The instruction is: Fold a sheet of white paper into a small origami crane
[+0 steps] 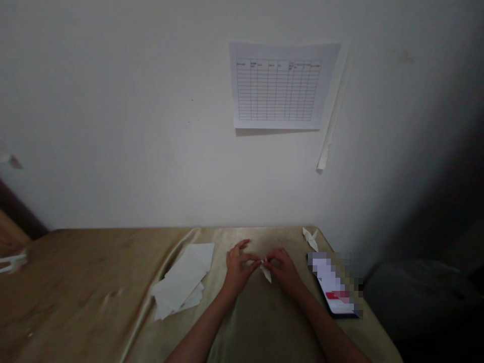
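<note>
Between my two hands is a small piece of folded white paper [266, 274], its pointed end hanging down toward me. My left hand [239, 266] pinches it at the top with thumb and forefinger, the other fingers held loosely away. From the other side my right hand [283, 267] grips the same paper, fingers bent in close. Fingertips cover the upper part of the fold. To the left lies a fanned stack of white paper sheets [185, 277]. A second folded paper piece [310, 239], with pointed ends, rests at the table's far right corner.
A smartphone [333, 287] with a lit, partly pixelated screen lies right of my right hand. A gold-brown cloth [94, 282] with creases covers the table. On the wall behind hangs a printed table sheet [278, 91]. A white object [14, 262] sits at the far left.
</note>
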Demonstrator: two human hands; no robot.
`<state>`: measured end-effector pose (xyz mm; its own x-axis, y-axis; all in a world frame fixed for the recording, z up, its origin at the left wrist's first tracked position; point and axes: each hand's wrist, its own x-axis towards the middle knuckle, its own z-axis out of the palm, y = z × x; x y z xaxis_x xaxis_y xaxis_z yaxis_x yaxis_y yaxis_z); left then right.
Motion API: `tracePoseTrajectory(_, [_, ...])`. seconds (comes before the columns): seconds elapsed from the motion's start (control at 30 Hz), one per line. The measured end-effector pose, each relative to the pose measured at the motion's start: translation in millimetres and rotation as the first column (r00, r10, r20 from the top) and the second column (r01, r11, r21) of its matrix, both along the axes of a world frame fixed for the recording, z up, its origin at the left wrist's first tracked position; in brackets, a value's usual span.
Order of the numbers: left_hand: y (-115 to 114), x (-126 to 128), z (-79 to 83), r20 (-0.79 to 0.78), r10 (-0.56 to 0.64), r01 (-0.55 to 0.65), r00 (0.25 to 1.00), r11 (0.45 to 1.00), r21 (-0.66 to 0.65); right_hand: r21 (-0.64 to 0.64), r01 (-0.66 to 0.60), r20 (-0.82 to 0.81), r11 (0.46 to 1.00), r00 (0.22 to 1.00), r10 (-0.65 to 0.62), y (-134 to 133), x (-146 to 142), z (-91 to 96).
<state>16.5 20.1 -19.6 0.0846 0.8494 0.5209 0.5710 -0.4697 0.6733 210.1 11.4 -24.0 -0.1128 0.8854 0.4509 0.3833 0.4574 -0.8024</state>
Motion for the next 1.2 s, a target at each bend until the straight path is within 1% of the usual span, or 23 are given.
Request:
tracePoseTrajectory(0.13, [-1, -1, 0.9, 0.012, -0.021, 0.021, 1.000, 1.000, -0.015, -0.027, -0.024, -0.011, 0.999, 1.000, 0.024, -1, 0, 3.6])
tracePoseTrajectory(0.27, [-1, 0, 1.3, 0.026, -0.033, 0.034, 0.999, 0.999, -0.025, -0.056, -0.025, -0.032, 0.998, 0.999, 0.023, -2, 0, 2.7])
tracePoseTrajectory(0.63, [-3, 0, 5.3, 0.010, -0.052, 0.052, 0.999, 0.998, -0.025, -0.033, -0.053, -0.007, 0.998, 0.999, 0.053, 0, -1, -2.0])
tracePoseTrajectory(0.9, [-4, 3, 8.9, -0.024, -0.043, 0.043, 0.999, 0.999, -0.016, -0.042, -0.056, -0.027, 0.998, 0.998, 0.055, -6, -4, 7.3])
tracePoseTrajectory(1.1, [-2, 0, 6.2, -0.020, -0.032, 0.031, 0.999, 0.998, -0.056, -0.057, -0.041, -0.020, 0.998, 0.999, 0.039, -7, 0, 9.5])
tracePoseTrajectory(1.2, [0, -2, 4.2, 0.011, -0.021, 0.022, 1.000, 0.998, -0.062, -0.062, -0.064, -0.028, 0.996, 0.998, 0.062, -6, 1, 7.9])
